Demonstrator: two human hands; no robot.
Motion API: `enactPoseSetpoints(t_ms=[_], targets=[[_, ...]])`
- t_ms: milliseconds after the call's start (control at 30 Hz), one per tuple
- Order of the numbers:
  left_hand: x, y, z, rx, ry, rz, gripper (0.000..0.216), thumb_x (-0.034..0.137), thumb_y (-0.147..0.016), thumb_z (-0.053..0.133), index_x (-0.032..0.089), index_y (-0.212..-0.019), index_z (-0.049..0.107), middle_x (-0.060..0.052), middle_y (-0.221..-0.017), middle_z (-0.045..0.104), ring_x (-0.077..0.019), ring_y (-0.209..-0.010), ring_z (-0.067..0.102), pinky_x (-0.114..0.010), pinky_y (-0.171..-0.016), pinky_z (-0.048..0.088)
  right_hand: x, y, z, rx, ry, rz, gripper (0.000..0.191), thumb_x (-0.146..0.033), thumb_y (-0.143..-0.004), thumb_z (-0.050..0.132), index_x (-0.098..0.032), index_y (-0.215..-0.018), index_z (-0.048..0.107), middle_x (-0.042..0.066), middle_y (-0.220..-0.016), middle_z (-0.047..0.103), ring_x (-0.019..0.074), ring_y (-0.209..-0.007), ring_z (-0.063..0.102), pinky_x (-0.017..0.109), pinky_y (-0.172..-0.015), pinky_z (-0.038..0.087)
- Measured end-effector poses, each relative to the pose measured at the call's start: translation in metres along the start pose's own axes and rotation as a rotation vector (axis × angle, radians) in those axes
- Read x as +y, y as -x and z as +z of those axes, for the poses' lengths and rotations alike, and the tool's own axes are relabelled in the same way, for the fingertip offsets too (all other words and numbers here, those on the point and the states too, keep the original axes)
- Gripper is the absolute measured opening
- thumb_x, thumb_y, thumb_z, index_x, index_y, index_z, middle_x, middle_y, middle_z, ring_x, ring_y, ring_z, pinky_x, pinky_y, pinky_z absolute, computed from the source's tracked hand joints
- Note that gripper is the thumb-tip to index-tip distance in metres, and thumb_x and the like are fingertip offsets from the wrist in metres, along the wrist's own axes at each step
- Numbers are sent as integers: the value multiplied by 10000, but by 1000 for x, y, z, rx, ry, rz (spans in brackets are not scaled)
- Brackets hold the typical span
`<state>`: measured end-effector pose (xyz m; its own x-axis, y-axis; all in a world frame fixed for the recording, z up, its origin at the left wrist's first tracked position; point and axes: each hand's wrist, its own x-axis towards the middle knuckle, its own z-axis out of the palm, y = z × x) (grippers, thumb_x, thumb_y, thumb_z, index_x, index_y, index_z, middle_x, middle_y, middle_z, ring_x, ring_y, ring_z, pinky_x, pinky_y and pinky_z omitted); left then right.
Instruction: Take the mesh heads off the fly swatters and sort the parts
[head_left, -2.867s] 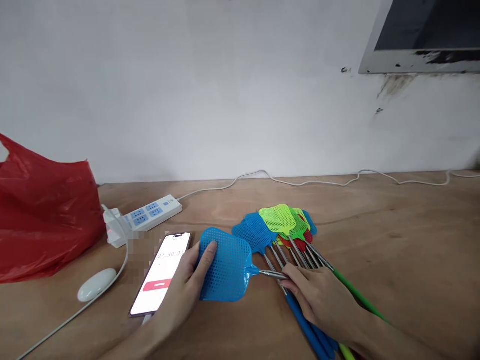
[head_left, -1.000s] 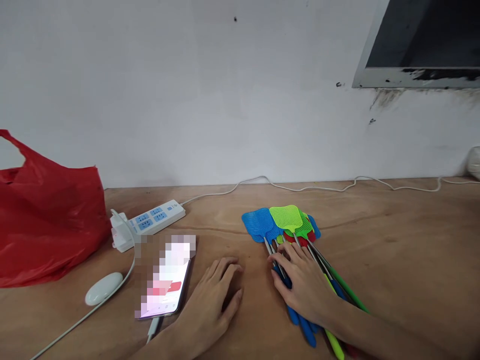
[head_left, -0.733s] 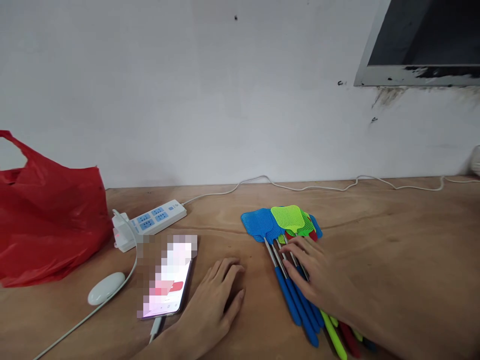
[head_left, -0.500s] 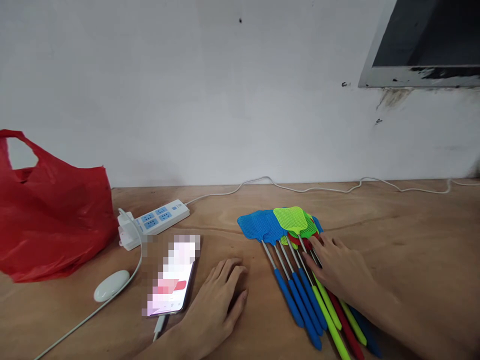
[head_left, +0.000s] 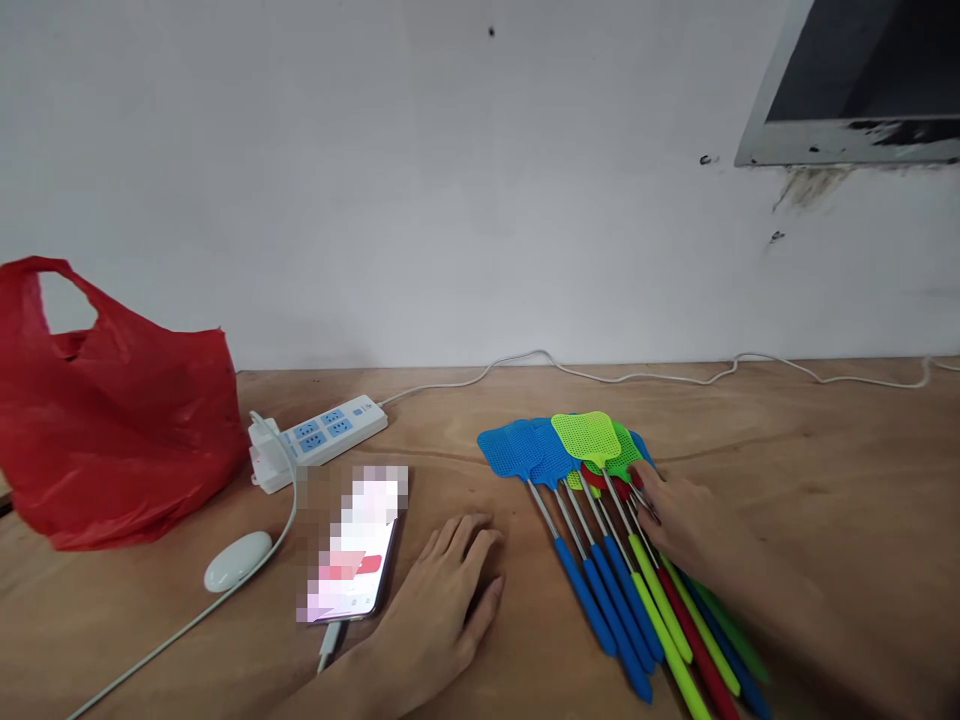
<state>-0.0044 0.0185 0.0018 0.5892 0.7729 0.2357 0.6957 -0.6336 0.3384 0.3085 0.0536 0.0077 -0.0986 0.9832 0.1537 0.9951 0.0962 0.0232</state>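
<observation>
Several fly swatters (head_left: 592,520) lie fanned out on the wooden table (head_left: 825,470), with blue, green and red mesh heads stacked at the far end and coloured handles running toward me. My right hand (head_left: 686,520) rests on the metal shafts at the right side of the bunch, fingers stretched out. My left hand (head_left: 446,605) lies flat on the bare table, fingers apart, between the swatters and a phone (head_left: 352,555). It holds nothing.
A red plastic bag (head_left: 112,410) sits at the left. A white power strip (head_left: 322,430) lies behind the phone, its cable running along the wall. A small white oval device (head_left: 238,560) on a cord lies at the front left. A dark window frame (head_left: 855,90) hangs upper right.
The single blue swatter that both hands held has joined the bunch. My right hand slid from the left side of the shafts to the right, spreading the handles. My left hand settled flat on the table.
</observation>
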Motion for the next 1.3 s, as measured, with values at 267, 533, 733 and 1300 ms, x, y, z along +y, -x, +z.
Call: enactPoseSetpoints(t_ms=[267,533,733,1300], targets=[[0,0,-1,-9,-13,4,322,207,-967,485,203,-1287,522,-137,-1349,555,-323,-1209,551,-529,-1009,499,-3,-2,-1,103,-134,-33,352,-97,-794,503,-136,-1140,560,35,-735,646,229,-626,611,280,-548,279],[2,-1,-3,-22,-25,-4,311,204,-964,494,194,-1272,537,-141,-1349,558,-330,-1214,551,-532,-1011,498,-20,-6,-17,247,-283,-64,271,-157,-819,492,-158,-1084,549,-4,-648,569,205,-550,553,285,-545,299],[0,-2,-3,-14,-27,15,312,208,-969,490,192,-1279,523,-141,-1352,555,-327,-1222,540,-536,-1025,484,-53,4,-8,141,-298,-139,224,-159,-863,538,-183,-1086,558,39,-804,654,231,-676,642,293,-593,374],[-1,1,3,34,-7,42,345,201,-971,485,210,-1316,493,-118,-1366,564,-302,-1226,552,-494,-1032,490,-25,15,-16,20,186,68,193,-155,-897,469,-169,-1063,566,135,-921,707,293,-643,710,303,-487,181]])
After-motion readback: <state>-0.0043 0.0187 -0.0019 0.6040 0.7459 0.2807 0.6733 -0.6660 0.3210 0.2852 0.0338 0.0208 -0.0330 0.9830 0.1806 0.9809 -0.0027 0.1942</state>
